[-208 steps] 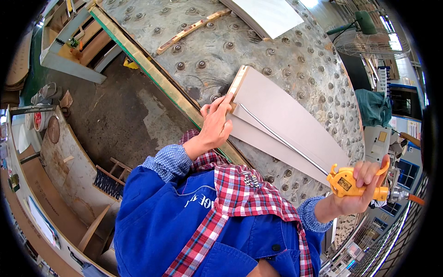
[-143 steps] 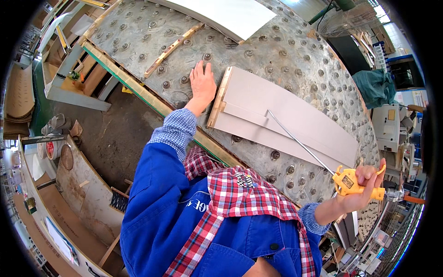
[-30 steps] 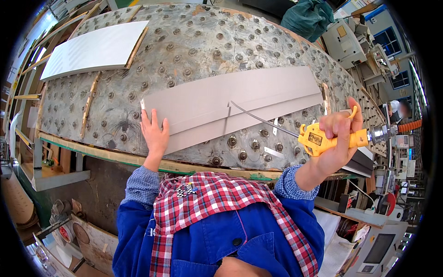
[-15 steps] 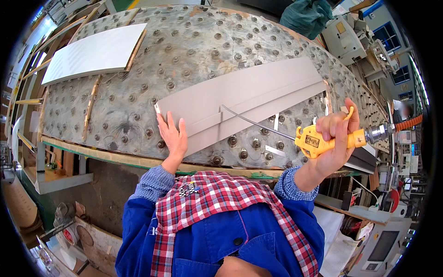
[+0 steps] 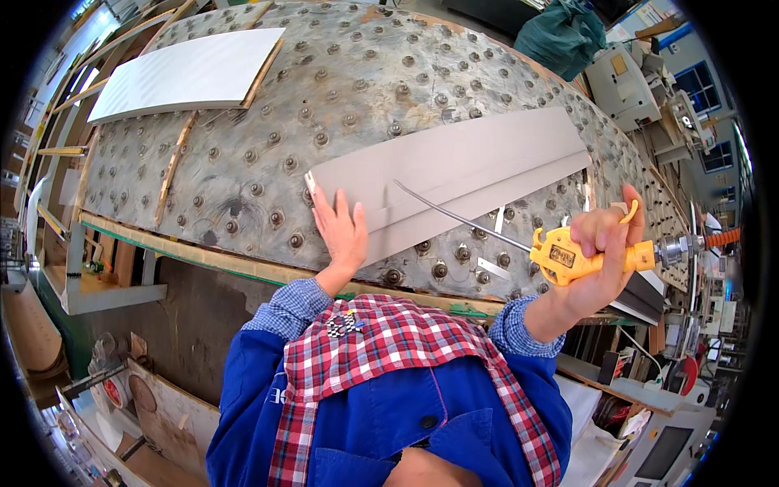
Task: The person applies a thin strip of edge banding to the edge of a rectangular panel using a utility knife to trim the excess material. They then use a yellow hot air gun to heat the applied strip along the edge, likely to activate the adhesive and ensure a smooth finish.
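Note:
A long grey panel (image 5: 454, 154) with a stepped ridge along its near side lies on the studded table (image 5: 268, 89). My left hand (image 5: 345, 235) rests flat, fingers spread, on the panel's left end. Raised over the table's near edge at the right, my right hand (image 5: 596, 284) is wrapped round a yellow air blow gun (image 5: 560, 258). Its long thin metal nozzle (image 5: 462, 217) points left over the panel. Whether the tip touches the surface I cannot tell. From the gun's back end, a metal coupling leads to an orange hose (image 5: 722, 239).
At the far left of the table is a white panel (image 5: 191, 73) on wooden strips. Small metal strips (image 5: 493, 269) lie near the grey panel. Dark profiles (image 5: 641, 299) rest at the right edge. A green bag (image 5: 560, 36) and machines (image 5: 621, 85) stand beyond.
The whole view has shifted, so the table and panels appear displaced. Against the grey panel, the nozzle tip is now nearer its left end. Both hands keep their hold.

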Tool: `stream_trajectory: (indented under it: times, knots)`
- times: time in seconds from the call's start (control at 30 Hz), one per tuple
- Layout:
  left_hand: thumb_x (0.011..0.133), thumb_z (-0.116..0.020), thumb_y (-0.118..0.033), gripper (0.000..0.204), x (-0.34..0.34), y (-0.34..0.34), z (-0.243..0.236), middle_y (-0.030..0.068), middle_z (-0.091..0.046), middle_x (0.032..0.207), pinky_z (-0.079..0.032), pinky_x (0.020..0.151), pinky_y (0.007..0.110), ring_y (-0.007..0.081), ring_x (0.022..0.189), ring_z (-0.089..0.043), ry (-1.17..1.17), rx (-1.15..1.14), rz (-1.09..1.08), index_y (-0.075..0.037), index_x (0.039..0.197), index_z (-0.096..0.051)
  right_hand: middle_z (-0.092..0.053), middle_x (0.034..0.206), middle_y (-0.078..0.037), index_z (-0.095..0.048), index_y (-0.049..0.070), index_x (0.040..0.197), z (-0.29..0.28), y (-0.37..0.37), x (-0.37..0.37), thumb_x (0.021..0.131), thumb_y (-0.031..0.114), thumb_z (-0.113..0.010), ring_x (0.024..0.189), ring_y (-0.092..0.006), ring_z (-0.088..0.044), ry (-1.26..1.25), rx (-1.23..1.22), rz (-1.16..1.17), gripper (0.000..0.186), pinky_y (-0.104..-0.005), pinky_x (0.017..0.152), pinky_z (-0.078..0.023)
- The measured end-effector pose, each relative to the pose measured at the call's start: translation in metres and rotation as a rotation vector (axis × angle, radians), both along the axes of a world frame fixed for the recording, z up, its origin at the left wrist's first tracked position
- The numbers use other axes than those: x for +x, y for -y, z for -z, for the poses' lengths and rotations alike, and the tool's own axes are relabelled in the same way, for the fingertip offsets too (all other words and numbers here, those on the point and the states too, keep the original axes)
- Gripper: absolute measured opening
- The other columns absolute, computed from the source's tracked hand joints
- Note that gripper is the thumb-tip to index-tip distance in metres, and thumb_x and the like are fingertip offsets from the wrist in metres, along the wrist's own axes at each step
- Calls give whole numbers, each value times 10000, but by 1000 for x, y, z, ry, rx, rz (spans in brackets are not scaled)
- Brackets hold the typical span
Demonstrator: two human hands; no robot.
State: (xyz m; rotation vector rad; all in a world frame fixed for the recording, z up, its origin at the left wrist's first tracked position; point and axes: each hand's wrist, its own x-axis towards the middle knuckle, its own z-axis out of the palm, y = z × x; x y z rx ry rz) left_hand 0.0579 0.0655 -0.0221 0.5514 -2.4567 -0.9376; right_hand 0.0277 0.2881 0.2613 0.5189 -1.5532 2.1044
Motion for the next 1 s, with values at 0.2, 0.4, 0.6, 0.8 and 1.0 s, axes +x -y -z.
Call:
stream_trajectory:
  times: [0.2,0.4,0.6,0.8,1.0]
  knots:
    - [962,-479,-217,448,1,4,-14,234,-421,1414,-172,1150,505,360,1368,-343,0,-159,232,34,1333,-463,-386,688,32,-433,-49,1310,1,2,-2,961,144,-499,567,-48,-351,-12,-3,-4,404,-239,571,-354]
    - [1018,-418,-190,384,-52,26,-16,173,-555,1323,-379,1063,374,270,1263,-505,-174,890,177,58,1297,-506,-388,699,33,-424,-51,1315,3,6,-1,969,144,-488,569,-45,-347,-2,-37,-61,403,-237,582,-355]
    - [1029,-413,-218,380,-69,42,-21,158,-581,1275,-407,1028,335,221,1197,-545,-207,1064,157,63,1263,-517,-381,706,34,-397,-54,1334,0,8,1,975,161,-486,569,-44,-350,-11,-70,-139,427,-236,588,-358]
    - [1021,-440,-207,300,-76,55,-15,88,-646,1120,-442,954,316,176,1061,-589,-346,1183,45,17,1131,-605,-379,704,32,-375,-64,1341,-2,5,3,981,175,-480,565,-46,-354,-21,-94,-184,444,-240,586,-361]
    - [1011,-452,-186,268,-80,67,0,87,-659,1075,-444,944,321,190,1035,-594,-553,1300,30,9,1083,-622,-376,704,35,-359,-67,1344,-3,4,2,986,189,-480,557,-42,-348,-14,-137,-211,457,-242,585,-359]
